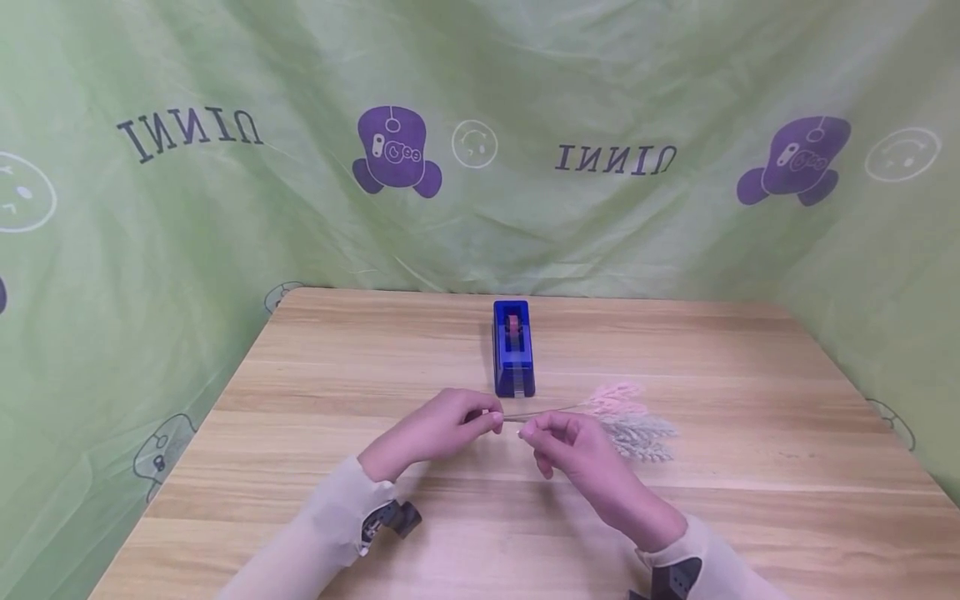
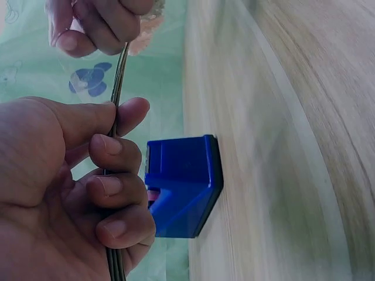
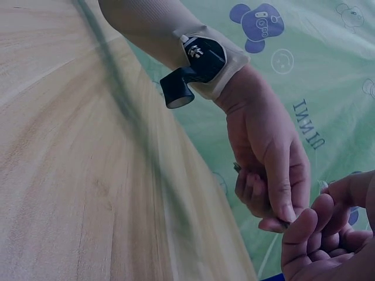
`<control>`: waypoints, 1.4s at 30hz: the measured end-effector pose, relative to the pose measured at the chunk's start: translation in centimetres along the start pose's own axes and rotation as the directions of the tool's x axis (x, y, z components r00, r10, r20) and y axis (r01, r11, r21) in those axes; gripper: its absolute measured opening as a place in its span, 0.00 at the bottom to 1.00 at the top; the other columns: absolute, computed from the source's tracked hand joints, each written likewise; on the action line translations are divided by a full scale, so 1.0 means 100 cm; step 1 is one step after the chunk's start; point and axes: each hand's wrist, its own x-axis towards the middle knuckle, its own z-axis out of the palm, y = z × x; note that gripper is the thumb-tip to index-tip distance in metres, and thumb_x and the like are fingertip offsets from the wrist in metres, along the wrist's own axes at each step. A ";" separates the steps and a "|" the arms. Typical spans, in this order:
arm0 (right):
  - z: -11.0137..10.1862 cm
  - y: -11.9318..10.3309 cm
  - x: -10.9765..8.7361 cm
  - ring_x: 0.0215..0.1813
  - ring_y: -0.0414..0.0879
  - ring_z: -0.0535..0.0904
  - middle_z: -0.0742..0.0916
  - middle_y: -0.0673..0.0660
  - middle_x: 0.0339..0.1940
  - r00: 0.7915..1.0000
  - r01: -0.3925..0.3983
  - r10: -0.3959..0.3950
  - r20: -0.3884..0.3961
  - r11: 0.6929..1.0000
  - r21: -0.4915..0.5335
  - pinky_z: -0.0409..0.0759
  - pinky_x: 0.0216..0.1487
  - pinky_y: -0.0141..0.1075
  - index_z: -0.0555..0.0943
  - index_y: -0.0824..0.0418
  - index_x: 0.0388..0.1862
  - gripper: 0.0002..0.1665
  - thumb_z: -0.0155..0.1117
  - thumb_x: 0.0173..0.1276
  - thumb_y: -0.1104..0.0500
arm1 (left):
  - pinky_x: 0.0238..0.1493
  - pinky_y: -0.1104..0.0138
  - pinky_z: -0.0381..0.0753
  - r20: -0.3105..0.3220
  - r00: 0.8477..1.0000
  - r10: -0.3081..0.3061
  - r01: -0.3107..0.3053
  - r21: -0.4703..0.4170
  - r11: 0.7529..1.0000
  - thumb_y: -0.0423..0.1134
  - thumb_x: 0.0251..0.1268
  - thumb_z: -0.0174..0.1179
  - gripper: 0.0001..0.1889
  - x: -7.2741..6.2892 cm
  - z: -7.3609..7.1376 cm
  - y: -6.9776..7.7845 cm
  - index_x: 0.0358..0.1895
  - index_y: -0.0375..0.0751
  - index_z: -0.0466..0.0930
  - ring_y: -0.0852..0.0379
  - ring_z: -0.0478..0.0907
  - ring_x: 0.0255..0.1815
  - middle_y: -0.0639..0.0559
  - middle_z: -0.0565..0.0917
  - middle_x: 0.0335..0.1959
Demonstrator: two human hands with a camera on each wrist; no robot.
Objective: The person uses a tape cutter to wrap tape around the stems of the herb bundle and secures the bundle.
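My left hand (image 1: 448, 427) grips a thin bundle of stems (image 2: 120, 76), the thumb pressing them against the curled fingers. To the right the stems end in a pink dried flower head (image 1: 618, 397) and whitish-grey wheat-like heads (image 1: 643, 435), partly behind my right hand (image 1: 583, 458). Close beside the stems, that right hand pinches a small clear, whitish strip (image 3: 323, 185) between thumb and forefinger; it looks like a piece of tape, mostly hidden by the fingertips. Just beyond both hands stands a blue tape dispenser (image 1: 514, 360) with a reddish-cored roll (image 1: 513, 325).
The wooden table (image 1: 337, 350) spreads around the hands, its far edge meeting a green printed cloth (image 1: 480, 233) that hangs at the back and sides. Black wrist cameras (image 1: 392, 518) sit on both pale sleeves (image 1: 315, 525).
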 end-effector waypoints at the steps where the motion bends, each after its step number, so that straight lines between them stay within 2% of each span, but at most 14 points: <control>1: 0.000 0.000 0.000 0.29 0.39 0.76 0.78 0.47 0.21 1.000 0.003 -0.003 0.000 1.000 0.000 0.74 0.45 0.30 0.82 0.66 0.42 0.15 0.65 0.77 0.53 | 0.36 0.69 0.74 -0.002 1.000 0.004 -0.004 -0.001 1.000 0.39 0.82 0.54 0.11 0.000 0.000 0.001 0.39 0.45 0.85 0.61 0.73 0.31 0.46 0.86 0.36; 9: 0.000 0.000 -0.002 0.27 0.38 0.75 0.78 0.47 0.21 1.000 0.004 -0.004 -0.001 1.000 -0.021 0.73 0.38 0.31 0.82 0.66 0.43 0.14 0.65 0.77 0.54 | 0.31 0.71 0.71 -0.020 0.999 0.031 -0.031 0.003 1.000 0.39 0.82 0.54 0.11 0.000 0.000 0.007 0.39 0.43 0.84 0.62 0.69 0.27 0.51 0.81 0.30; 19: 0.001 0.001 -0.002 0.26 0.38 0.75 0.79 0.47 0.22 1.000 -0.011 0.010 -0.016 1.000 -0.022 0.73 0.35 0.31 0.82 0.71 0.46 0.17 0.65 0.77 0.54 | 0.32 0.71 0.72 -0.038 0.999 0.032 -0.032 -0.009 0.999 0.39 0.82 0.54 0.11 -0.001 0.000 0.013 0.41 0.43 0.85 0.63 0.70 0.27 0.44 0.85 0.33; 27: 0.002 0.002 -0.002 0.27 0.38 0.76 0.80 0.47 0.23 0.999 -0.019 0.018 -0.029 0.999 -0.032 0.74 0.37 0.30 0.81 0.76 0.52 0.22 0.65 0.77 0.55 | 0.29 0.71 0.70 -0.057 0.998 0.039 -0.038 0.011 0.999 0.40 0.82 0.55 0.10 0.001 -0.001 0.016 0.41 0.44 0.85 0.64 0.67 0.24 0.57 0.75 0.25; 42: 0.002 0.009 -0.001 0.28 0.38 0.76 0.81 0.47 0.25 0.999 -0.047 0.047 -0.016 0.999 0.002 0.78 0.36 0.29 0.81 0.74 0.48 0.19 0.66 0.76 0.55 | 0.32 0.71 0.69 -0.073 0.997 0.039 -0.037 0.025 0.999 0.40 0.82 0.54 0.10 0.001 -0.004 0.019 0.40 0.45 0.84 0.64 0.65 0.25 0.58 0.72 0.24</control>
